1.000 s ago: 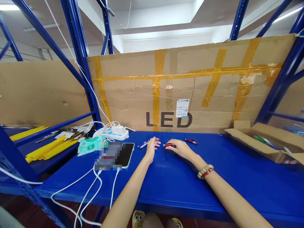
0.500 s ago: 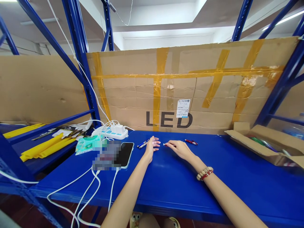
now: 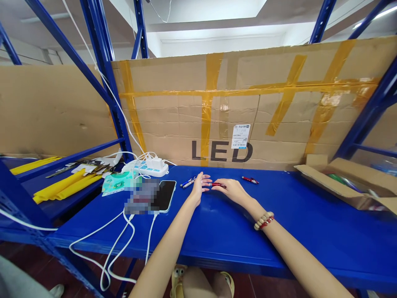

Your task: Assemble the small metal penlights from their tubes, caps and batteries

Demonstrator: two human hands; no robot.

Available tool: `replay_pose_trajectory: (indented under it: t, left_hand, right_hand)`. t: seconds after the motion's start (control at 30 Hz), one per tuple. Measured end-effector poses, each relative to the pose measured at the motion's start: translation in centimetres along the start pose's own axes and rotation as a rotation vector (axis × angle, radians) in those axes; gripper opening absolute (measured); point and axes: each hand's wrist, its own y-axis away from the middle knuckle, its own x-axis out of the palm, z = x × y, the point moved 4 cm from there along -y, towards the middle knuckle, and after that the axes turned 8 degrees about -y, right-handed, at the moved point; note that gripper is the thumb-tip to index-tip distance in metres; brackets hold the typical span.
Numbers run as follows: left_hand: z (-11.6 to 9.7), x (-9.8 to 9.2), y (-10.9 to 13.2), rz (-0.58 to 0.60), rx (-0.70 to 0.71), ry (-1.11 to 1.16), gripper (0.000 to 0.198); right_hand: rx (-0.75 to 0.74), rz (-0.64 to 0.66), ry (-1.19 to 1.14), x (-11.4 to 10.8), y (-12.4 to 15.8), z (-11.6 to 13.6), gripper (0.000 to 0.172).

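Observation:
A red pen (image 3: pixel 218 185) is pinched in the fingers of my right hand (image 3: pixel 233 191), its tip pointing left at the fingers of my left hand. My left hand (image 3: pixel 198 189) rests on its side on the blue tabletop (image 3: pixel 229 231), fingers spread and pointing right; the pen's tip reaches its fingertips. Just left of that hand lie blue pens (image 3: pixel 187 182), close together. Another red pen (image 3: pixel 250 180) lies on the tabletop beyond and to the right of my right hand.
A phone (image 3: pixel 164 196), a green-white packet (image 3: pixel 119 182), a white power strip (image 3: pixel 151 167) and cables are at left. An open cardboard box (image 3: pixel 338 188) holding pens stands at right. A large cardboard panel (image 3: pixel 173 124) closes the back. Yellow rolls (image 3: pixel 62 188) lie far left.
My right hand has moved slightly left, bringing the red pen to the fingertips of my left hand. More of the pen's red barrel shows. The camera view has tilted down a little.

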Motion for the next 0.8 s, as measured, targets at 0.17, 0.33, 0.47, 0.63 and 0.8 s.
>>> replay_pose_trajectory:
  t: [0.17,0.33,0.47,0.63,0.8]
  left_hand:
    - [-0.09,0.2,0.22,0.013,0.04,-0.036,0.04]
    - [-0.08,0.13,0.33,0.0,0.049,-0.024,0.039]
    - [-0.07,0.07,0.28,-0.001,0.052,-0.004,0.037]
    - [-0.16,0.09,0.18,-0.004,0.047,0.01,0.036]
    - [-0.26,-0.1,-0.1,-0.021,0.058,0.011,0.037]
  right_hand:
    - [-0.031,0.015,0.009,0.11,0.01,0.77,0.032]
    - [-0.04,0.013,-0.009,-0.02,0.17,0.56,0.031]
    - [-0.034,0.02,-0.029,0.17,0.14,0.22,0.03]
    - [-0.046,0.043,-0.017,0.36,0.07,0.23,0.03]
    - [-0.043,0.021,-0.009,0.34,0.07,0.24,0.031]
